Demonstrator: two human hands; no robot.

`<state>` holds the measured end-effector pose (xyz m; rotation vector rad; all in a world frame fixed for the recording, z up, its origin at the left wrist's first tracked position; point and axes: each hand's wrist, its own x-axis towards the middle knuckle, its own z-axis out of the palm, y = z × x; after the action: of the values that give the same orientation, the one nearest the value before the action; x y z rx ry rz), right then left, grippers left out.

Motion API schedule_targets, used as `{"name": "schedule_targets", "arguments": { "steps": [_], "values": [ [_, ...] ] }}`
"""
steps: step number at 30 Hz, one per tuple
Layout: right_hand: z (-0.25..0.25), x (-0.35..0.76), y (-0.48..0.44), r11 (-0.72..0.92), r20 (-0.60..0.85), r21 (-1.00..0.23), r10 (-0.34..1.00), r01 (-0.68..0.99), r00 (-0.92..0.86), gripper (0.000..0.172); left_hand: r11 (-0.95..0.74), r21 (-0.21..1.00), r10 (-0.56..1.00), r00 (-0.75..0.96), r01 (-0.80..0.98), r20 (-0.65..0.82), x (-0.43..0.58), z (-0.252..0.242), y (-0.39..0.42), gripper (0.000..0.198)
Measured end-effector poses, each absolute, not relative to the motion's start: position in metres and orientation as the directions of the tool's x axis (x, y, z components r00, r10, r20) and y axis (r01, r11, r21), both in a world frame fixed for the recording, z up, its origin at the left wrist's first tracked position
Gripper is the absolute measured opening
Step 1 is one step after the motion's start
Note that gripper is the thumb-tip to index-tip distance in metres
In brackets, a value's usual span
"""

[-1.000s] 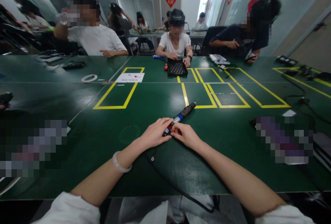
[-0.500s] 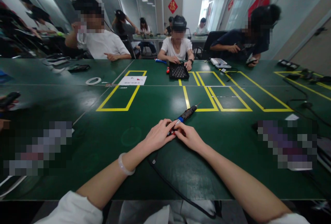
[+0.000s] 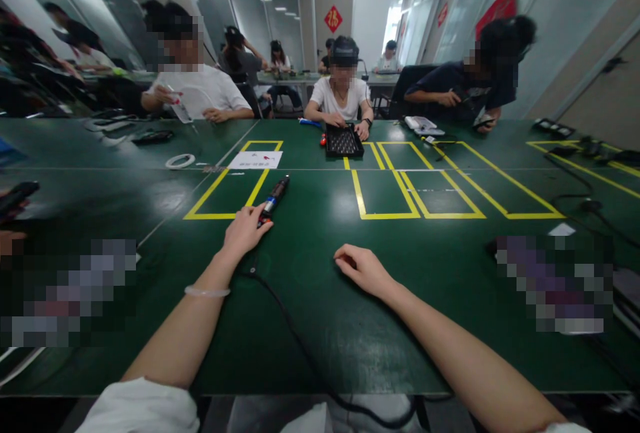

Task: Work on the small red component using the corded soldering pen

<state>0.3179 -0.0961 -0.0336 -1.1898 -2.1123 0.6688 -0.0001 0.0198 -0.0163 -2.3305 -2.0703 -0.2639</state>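
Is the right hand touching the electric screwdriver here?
Apart. The head view shows the right hand resting on the green table, bare tabletop between it and the electric screwdriver by the left hand.

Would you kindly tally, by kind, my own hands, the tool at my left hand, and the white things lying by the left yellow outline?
Hands: 2, left hand and right hand
Screwdriver: 1
Tape roll: 1
Paper sheet: 1
Total: 5
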Motion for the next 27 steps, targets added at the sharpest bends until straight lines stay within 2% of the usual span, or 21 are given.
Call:
{"name": "schedule_targets", "arguments": {
  "steps": [4, 10, 16, 21, 27],
  "values": [
    [-0.033, 0.317, -0.096, 0.469, 0.253, -0.677, 0.872, 0.567, -0.419, 0.009, 0.068, 0.104, 0.986, -0.083, 0.992, 0.141, -0.058, -0.018, 0.035, 0.062],
    [-0.031, 0.315, -0.097, 0.471, 0.249, -0.678, 0.870, 0.565, -0.426, 0.010, 0.228, 0.093, 0.960, -0.239, 0.969, 0.145, -0.104, -0.015, 0.032, 0.063],
    [-0.034, 0.315, -0.096, 0.464, 0.242, -0.682, 0.872, 0.565, -0.425, 0.010, 0.264, 0.063, 0.919, -0.271, 0.962, 0.285, -0.089, -0.013, 0.021, 0.054],
    [-0.036, 0.315, -0.095, 0.469, 0.247, -0.683, 0.870, 0.560, -0.426, 0.011, 0.267, 0.037, 0.925, -0.267, 0.963, 0.269, -0.079, -0.007, 0.016, 0.036],
    [-0.035, 0.314, -0.095, 0.456, 0.231, -0.686, 0.876, 0.567, -0.424, 0.011, 0.307, 0.013, 0.909, -0.297, 0.952, 0.293, -0.076, -0.008, 0.016, 0.037]
  ]
}}
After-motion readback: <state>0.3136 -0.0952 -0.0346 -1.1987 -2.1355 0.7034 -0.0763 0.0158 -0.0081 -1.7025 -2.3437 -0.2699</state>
